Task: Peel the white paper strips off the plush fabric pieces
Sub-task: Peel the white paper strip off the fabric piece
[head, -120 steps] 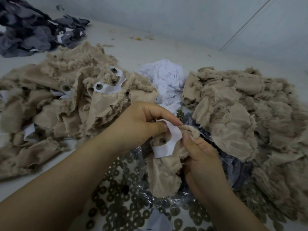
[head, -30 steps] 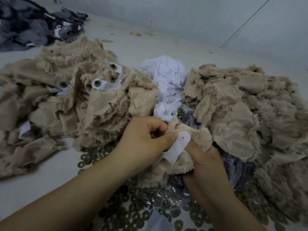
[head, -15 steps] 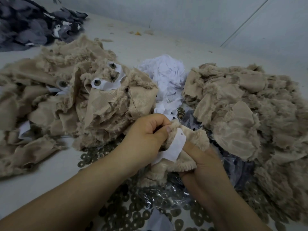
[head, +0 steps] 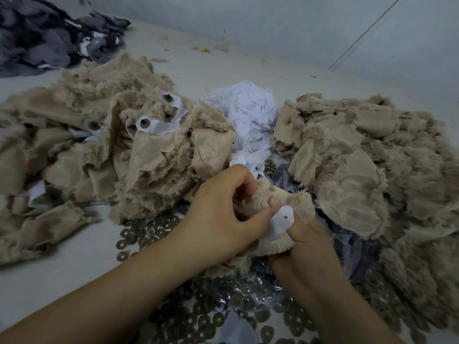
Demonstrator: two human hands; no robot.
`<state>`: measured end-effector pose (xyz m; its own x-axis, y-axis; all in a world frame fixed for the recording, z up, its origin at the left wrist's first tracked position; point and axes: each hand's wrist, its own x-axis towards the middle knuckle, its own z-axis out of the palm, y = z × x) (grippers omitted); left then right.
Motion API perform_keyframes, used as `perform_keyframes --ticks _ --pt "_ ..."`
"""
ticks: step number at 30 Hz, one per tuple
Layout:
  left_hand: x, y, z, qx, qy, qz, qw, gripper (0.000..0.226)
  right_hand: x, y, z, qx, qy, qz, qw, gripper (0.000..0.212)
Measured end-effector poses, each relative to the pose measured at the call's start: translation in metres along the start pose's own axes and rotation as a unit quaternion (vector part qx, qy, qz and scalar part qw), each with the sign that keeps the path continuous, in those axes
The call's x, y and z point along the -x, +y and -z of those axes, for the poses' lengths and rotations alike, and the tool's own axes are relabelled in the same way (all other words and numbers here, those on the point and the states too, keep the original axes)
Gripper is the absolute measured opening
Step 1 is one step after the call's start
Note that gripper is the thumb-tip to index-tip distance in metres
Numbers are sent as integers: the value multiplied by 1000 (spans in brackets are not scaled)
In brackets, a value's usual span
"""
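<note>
plush piece between both hands | left hand pinches paper strip | right hand grips plush from beneath, fingertips hidden

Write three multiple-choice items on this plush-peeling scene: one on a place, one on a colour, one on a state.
1. Where is the heap of loose white paper scraps?
A. between the two beige plush fabric piles
B. on the dark grey fabric pile
C. under the forearms

2. What colour is the fabric pile at far left?
A. red
B. dark grey
C. green

3. What state is the small white paper strip with a hole in?
A. lying loose on the table
B. pinched by the hands against the held beige plush piece
C. folded into a box

Key: A, beige piles flank it; B, it looks dark grey; B, left hand and right hand meet there.
</note>
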<state>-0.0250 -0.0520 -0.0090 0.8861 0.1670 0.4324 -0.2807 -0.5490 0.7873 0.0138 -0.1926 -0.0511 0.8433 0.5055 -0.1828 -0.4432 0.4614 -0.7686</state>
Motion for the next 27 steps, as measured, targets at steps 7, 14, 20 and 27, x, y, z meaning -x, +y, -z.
perform_keyframes --ticks 7,14,20,27 --pt "0 -4 -3 -67 -1 -29 997 22 0 -1 -4 17 -4 13 1000 65" --pt "-1 -4 1 166 -6 100 981 24 0 -2 -4 4 -13 16 1000 42" --pt "-2 -9 -3 229 -4 113 967 29 -2 -2 -4 -35 -8 -9 999 43" --pt "-4 -11 0 253 -46 101 961 21 -3 1 -1 -42 10 -40 998 71"
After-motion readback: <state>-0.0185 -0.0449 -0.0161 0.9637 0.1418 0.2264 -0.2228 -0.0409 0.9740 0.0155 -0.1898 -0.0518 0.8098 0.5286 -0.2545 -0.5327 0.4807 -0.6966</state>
